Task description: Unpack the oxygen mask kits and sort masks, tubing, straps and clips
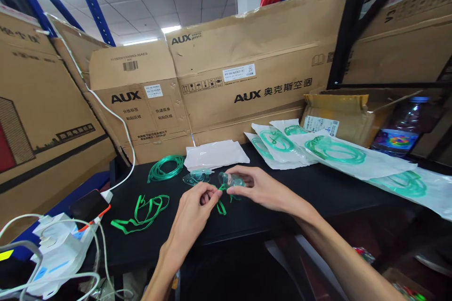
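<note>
My right hand (259, 188) is closed round a small clear plastic cup-shaped part (236, 180), which looks like a nebulizer cup. My left hand (199, 202) pinches a thin green elastic strap (221, 208) close beside it, and the strap's loop hangs below the fingertips. Just behind my left hand lies a clear plastic mask (197, 177), partly hidden. Another green elastic strap (143, 216) lies loose to the left. Farther back is a coil of green tubing (165, 168), next to a white paper pouch (216, 154).
Several sealed pouches (278, 143) with green tubing lie at the right, before an open cardboard box (339, 113) and a dark bottle (400, 127). A white power strip (58, 249) with cables and a phone (90, 204) occupy the left edge. Large cartons (257, 66) wall the back.
</note>
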Demonstrator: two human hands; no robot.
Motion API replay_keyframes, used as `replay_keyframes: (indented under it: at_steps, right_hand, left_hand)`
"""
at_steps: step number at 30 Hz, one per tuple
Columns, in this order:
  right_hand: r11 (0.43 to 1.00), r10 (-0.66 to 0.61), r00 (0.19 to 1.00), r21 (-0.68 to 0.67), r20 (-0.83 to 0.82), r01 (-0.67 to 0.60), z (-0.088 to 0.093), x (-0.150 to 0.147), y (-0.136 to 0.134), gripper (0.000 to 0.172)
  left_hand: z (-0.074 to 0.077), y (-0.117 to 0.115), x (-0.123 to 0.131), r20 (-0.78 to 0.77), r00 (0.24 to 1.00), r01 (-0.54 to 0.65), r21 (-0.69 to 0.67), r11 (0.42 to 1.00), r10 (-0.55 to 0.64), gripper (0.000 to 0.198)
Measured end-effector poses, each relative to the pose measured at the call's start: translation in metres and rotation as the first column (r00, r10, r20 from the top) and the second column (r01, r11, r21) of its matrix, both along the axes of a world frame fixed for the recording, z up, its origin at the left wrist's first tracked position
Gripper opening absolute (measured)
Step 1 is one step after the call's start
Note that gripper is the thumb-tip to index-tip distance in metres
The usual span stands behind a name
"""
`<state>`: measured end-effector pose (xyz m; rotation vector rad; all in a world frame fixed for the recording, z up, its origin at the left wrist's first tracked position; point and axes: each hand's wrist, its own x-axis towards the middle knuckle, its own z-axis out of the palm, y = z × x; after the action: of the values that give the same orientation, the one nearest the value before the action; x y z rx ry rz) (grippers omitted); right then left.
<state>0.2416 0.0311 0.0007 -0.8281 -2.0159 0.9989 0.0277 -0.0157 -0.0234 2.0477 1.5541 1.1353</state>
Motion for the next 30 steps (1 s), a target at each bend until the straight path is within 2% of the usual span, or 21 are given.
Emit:
replay_keyframes:
  at_steps: [5,8,11,15,20,24,26,30]
  right_hand:
    - [0.983,-0.179,0.983,0.046,0.036,0.178,0.01,0.027,0.007,0.045]
    - [0.994,-0.104,0.99,0.034,0.097,0.101,0.012,0.029,0.005,0.043]
    - [1.0,-0.02,0.993,0.019,0.116,0.018,0.01,0.02,-0.001,0.04]
    - [1.0,0.012,0.988,0.008,0.155,-0.013,0.01,0.01,-0.004,0.038]
    - [0.99,-0.13,0.981,0.068,0.141,0.121,0.012,0.015,-0.003,0.046]
    - [0.976,-0.205,0.967,0.106,0.153,0.19,0.014,0.02,-0.001,0.046]
    - [0.982,-0.172,0.972,0.1,0.159,0.157,0.014,0.02,-0.002,0.045]
    - [0.999,-0.027,0.988,0.049,0.15,0.02,0.012,0.012,-0.007,0.042]
  left_hand:
    - [0.0,0.002,-0.005,-0.025,0.999,0.037,-0.04,0.999,-0.038,0.023]
    - [0.001,0.002,-0.007,-0.012,0.999,0.05,-0.033,0.998,-0.051,0.023]
    - [0.003,0.0,-0.005,0.006,0.999,0.042,-0.009,0.999,-0.042,0.022]
    - [0.001,0.001,-0.005,0.008,1.0,-0.004,0.028,1.0,0.004,0.023]
    - [-0.005,0.006,-0.012,-0.056,0.998,0.009,0.032,0.999,-0.007,0.02]
    - [-0.002,0.008,-0.016,-0.042,0.999,0.017,0.034,0.999,-0.016,0.022]
    - [0.001,0.006,-0.015,-0.003,1.0,0.021,0.041,0.999,-0.021,0.023]
    - [0.002,0.003,-0.01,0.095,0.995,0.028,0.031,0.999,-0.031,0.024]
